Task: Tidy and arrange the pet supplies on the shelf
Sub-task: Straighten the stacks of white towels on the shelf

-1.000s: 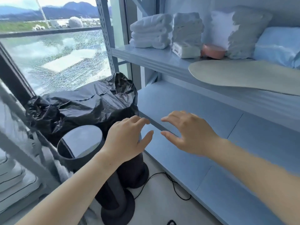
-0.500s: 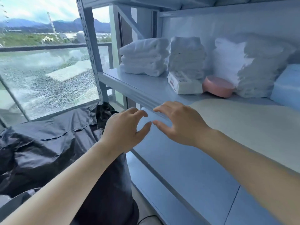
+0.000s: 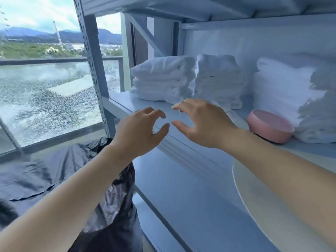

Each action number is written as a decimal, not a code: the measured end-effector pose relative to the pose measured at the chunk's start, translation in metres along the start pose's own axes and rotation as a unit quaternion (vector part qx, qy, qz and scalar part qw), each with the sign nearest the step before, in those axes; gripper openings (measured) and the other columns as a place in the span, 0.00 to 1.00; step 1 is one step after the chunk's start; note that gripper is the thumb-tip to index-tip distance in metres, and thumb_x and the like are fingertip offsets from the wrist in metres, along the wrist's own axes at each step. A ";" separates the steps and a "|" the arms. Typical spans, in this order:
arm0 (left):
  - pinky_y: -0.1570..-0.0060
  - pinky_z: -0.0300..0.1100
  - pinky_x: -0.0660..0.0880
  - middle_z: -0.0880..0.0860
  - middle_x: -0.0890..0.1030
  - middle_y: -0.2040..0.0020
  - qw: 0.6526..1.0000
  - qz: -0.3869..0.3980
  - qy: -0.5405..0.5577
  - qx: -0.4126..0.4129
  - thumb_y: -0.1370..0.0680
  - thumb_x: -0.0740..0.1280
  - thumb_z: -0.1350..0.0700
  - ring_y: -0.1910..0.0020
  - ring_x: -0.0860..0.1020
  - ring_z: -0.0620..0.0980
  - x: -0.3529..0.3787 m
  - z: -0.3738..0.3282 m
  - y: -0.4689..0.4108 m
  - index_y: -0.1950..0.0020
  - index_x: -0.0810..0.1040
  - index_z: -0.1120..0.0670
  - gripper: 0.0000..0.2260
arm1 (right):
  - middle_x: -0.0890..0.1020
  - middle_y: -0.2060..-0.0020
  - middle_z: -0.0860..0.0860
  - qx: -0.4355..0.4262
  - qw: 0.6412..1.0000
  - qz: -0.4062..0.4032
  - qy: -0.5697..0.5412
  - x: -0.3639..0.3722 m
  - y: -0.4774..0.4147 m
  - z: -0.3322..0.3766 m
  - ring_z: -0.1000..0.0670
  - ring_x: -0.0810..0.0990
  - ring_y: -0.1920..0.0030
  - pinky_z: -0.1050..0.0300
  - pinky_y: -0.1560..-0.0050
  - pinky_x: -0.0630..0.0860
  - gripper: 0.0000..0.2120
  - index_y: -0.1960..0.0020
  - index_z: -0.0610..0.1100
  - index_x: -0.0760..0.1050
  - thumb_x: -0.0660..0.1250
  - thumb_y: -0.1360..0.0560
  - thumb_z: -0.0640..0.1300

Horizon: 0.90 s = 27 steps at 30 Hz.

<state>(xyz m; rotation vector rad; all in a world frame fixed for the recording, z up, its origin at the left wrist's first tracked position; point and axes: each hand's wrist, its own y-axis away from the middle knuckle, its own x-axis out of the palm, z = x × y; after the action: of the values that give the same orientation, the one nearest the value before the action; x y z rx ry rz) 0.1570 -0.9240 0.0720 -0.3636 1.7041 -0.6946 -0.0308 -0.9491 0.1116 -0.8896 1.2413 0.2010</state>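
Reach step: your left hand (image 3: 140, 131), right hand (image 3: 200, 122) hover over shelf (image 3: 125, 101) edge, fingers (image 3: 156, 112) loosely curled, holding nothing. Next: grip towel stack (image 3: 163, 79), square it.

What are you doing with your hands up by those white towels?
A person is tidying a grey metal shelf. The left hand and right hand hover side by side at the shelf's front edge, fingers loosely curled, holding nothing. Behind them sit a stack of folded white towels, a second stack of white cloths and a round pink bowl.
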 end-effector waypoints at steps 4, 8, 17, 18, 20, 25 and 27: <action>0.64 0.39 0.63 0.45 0.78 0.45 1.000 0.012 -0.003 0.011 0.24 0.56 0.40 0.61 0.74 0.45 0.012 0.030 -0.038 0.41 0.75 0.46 0.17 | 0.77 0.44 0.53 0.009 1.000 -0.002 0.014 0.017 -0.043 -0.012 0.51 0.73 0.42 0.55 0.49 0.68 0.20 0.36 0.50 0.70 0.59 0.24 0.58; 0.61 0.41 0.68 0.46 0.78 0.43 0.999 0.018 0.005 0.026 0.23 0.57 0.41 0.61 0.74 0.45 0.027 0.062 -0.070 0.40 0.75 0.46 0.17 | 0.77 0.44 0.53 0.020 0.999 -0.014 0.021 0.035 -0.080 -0.023 0.51 0.73 0.42 0.53 0.48 0.72 0.19 0.37 0.50 0.70 0.60 0.24 0.57; 0.61 0.39 0.66 0.47 0.79 0.44 0.997 -0.008 -0.006 0.077 0.23 0.61 0.44 0.50 0.78 0.51 0.079 0.128 -0.120 0.41 0.76 0.49 0.15 | 0.66 0.33 0.49 0.051 0.995 -0.061 0.066 0.090 -0.144 -0.050 0.48 0.69 0.37 0.50 0.44 0.69 0.20 0.35 0.46 0.70 0.62 0.24 0.53; 0.61 0.39 0.66 0.47 0.79 0.44 0.997 -0.011 -0.007 0.081 0.24 0.61 0.45 0.49 0.78 0.52 0.086 0.132 -0.124 0.41 0.76 0.49 0.15 | 0.65 0.33 0.49 0.057 0.994 -0.057 0.072 0.096 -0.148 -0.054 0.47 0.68 0.36 0.49 0.42 0.68 0.20 0.35 0.46 0.70 0.62 0.24 0.53; 0.61 0.39 0.67 0.47 0.79 0.44 0.996 -0.011 -0.016 0.089 0.24 0.62 0.44 0.49 0.78 0.51 0.100 0.139 -0.130 0.41 0.76 0.49 0.15 | 0.64 0.32 0.49 0.062 0.993 -0.038 0.091 0.108 -0.156 -0.060 0.47 0.66 0.35 0.49 0.42 0.67 0.21 0.34 0.47 0.69 0.61 0.24 0.53; 0.61 0.40 0.68 0.48 0.79 0.45 0.995 -0.015 -0.018 0.092 0.25 0.65 0.44 0.49 0.78 0.52 0.122 0.157 -0.143 0.42 0.76 0.50 0.15 | 0.65 0.32 0.47 0.053 0.991 -0.012 0.121 0.132 -0.175 -0.069 0.45 0.66 0.35 0.48 0.40 0.65 0.20 0.34 0.46 0.68 0.61 0.23 0.51; 0.60 0.40 0.69 0.48 0.79 0.46 0.995 -0.015 -0.026 0.099 0.25 0.66 0.45 0.50 0.79 0.52 0.128 0.164 -0.150 0.43 0.77 0.49 0.14 | 0.67 0.34 0.47 0.043 0.989 -0.008 0.138 0.139 -0.182 -0.071 0.45 0.67 0.36 0.49 0.41 0.66 0.20 0.34 0.45 0.68 0.62 0.23 0.50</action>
<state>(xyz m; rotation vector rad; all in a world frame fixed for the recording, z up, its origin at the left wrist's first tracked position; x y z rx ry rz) 0.2635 -1.1557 0.0463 -0.2672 1.5682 -0.8615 0.0721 -1.1623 0.0722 -0.8713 1.4884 0.0100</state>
